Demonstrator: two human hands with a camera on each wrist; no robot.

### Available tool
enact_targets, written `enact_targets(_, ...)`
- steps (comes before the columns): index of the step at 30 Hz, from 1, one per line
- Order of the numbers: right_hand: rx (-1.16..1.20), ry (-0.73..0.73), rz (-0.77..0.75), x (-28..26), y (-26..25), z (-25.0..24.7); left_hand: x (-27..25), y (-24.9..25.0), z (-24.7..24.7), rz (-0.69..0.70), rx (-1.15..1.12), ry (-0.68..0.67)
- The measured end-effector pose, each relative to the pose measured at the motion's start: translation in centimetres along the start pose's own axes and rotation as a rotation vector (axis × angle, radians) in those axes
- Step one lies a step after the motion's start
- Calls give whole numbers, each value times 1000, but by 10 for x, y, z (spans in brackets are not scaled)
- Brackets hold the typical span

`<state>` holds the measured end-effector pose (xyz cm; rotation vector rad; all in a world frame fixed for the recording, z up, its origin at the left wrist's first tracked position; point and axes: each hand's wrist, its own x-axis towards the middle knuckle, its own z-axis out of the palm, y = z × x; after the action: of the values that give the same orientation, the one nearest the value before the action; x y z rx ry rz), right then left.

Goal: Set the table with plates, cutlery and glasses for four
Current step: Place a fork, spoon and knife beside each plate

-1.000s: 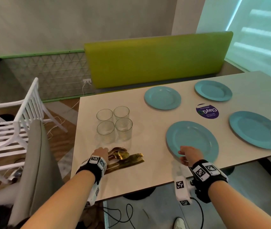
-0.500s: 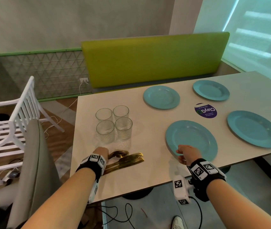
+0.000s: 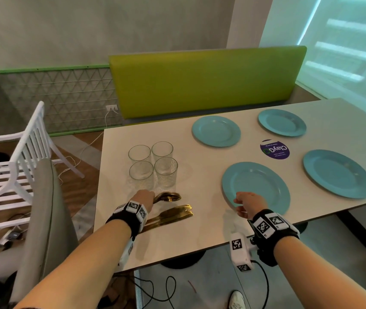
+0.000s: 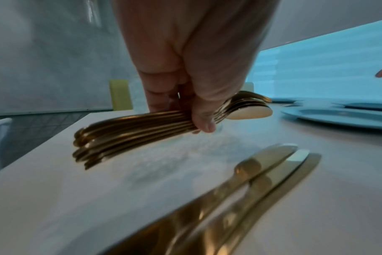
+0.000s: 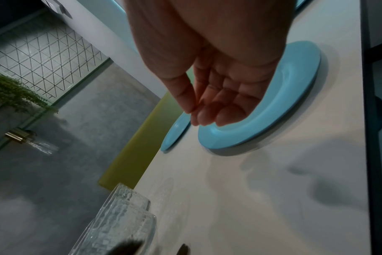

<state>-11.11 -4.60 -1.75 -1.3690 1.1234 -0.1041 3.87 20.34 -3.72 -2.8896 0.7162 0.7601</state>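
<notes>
The purple sticker (image 3: 274, 149) on the table (image 3: 211, 230) apparently reads "ClayGo".

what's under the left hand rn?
The left hand grips a bundle of gold spoons, lifted off the white table. Knives lie beside it. Exact spoon count hidden.

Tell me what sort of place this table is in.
Probably a café or canteen seating area rather than a home. A long green padded bench back runs behind the white table, a round purple branded sticker sits on the tabletop, and a white slatted chair stands nearby.
</notes>
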Motion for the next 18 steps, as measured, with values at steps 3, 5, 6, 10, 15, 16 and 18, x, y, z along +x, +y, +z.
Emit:
enact_targets(3,-34,-20,-34,-7,-4,2,-1,21,-21,52,-82,33)
enact_targets(5,-88,-60,-80,-12,-9,6,-2,41,-35,103,-181,61)
enact_targets(6,-115,-88,-100,-14,-12,8,-3,53,-41,129,-238,72)
enact_targets(10,-208,-197,-175,-27,-27,13,-6,103,-59,248,-410,80)
enact_targets(15,-205,-201,-248,-30,-44,-6,-1,163,-53,305,-906,-133)
enact_targets(16,-201,-182,-253,-25,-46,-14,1,173,-52,306,-977,-169)
enact_targets(18,-189,-152,-250,-16,-46,-32,5,192,-51,310,-1043,-204)
